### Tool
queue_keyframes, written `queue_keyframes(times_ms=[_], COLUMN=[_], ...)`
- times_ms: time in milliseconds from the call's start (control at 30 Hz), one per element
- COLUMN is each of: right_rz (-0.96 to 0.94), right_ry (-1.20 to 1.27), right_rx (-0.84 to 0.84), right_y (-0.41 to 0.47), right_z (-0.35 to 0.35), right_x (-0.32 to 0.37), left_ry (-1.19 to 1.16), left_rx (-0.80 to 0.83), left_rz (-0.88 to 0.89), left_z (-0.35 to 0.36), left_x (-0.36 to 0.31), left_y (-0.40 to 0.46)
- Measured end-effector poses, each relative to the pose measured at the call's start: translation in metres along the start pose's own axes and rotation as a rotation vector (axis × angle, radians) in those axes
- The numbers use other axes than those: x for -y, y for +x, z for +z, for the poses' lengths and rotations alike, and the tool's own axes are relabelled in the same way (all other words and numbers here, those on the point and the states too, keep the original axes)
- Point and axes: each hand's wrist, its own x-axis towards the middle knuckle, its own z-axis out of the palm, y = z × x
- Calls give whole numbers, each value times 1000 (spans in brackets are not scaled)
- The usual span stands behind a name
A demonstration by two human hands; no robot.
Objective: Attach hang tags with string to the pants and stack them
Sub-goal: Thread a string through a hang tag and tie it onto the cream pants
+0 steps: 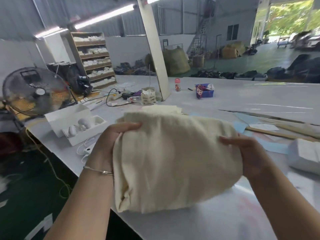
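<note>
Print on the small bag (148, 96) and bottle (177, 84) is too blurred to read.

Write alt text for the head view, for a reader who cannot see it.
Both hands, left and right, grip folded cream pants at the sides above a white table. Behind lie more cream fabric, a white box, a fan and a blue basket.

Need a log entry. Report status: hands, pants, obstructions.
Left hand, right hand both gripping folded cream pants, lifted over table. No tag visible. Nothing in the way.
</note>
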Motion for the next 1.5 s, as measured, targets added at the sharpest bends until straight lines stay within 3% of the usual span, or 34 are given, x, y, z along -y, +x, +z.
queue_keyframes(times_ms=[67, 200, 300, 367, 433, 500, 533, 633, 733, 800, 867, 933, 1000, 1100, 1167, 1200, 1367, 1500], right_rz=[-65, -98, -117, -226, -312, -331, -335, -325, -344, -350, -335, -298, -260, -278, -307, -309, -202, -278], right_ry=[-26, 121, 41, -84, -129, -141, -166, -252, -317, -339, -375, -407, -436, -662, -795, -810, -709, -651], right_rx=[-70, 3, -48, -125, -147, -149, -144, -122, -96, -94, -109, -128, -200, -619, -925, -994, -1075, -1090], right_y=[-27, -74, -96, -102, -109, -115, -116, -122, -126, -130, -136, -143, -147, -151, -160, -169, -224, -259], right_z=[0, 3, 6, 7, 9, 14, 15, 26, 33, 31, 25, 16, 2, -31, -55, -67, -110, -110], right_x=[5, 17, 33, 44, 52, 56, 57, 62, 71, 79, 86, 91, 91, 74, 55, 47, 26, 44], left_ry=[37, 95, 183, 261, 495, 747, 850, 1110, 1354, 1412, 1448, 1370, 1149, 814, 670, 605, 346, 151], left_rx=[-18, -20, -43, -182, -460, -706, -712, -363, 49, 175, 214, 291, 401, 437, 426, 432, 454, 553], left_rz=[7, 147, 174, 152, 198, 343, 429, 584, 369, 241, 250, 212, 65, -146, -202, -207, -168, -140], left_z=[19, 46, 62, 66, 63, 65, 72, 107, 150, 172, 186, 192, 197, 214, 232, 241, 305, 355], left_x=[1, -2, -12, -16, -17, -14, -13, -10, -7, 2, 13, 21, 28, 46, 62, 68, 73, 59], left_y=[-24, -60, -84, -90, -91, -92, -95, -105, -111, -110, -104, -98, -94, -83, -73, -67, -59, -71])
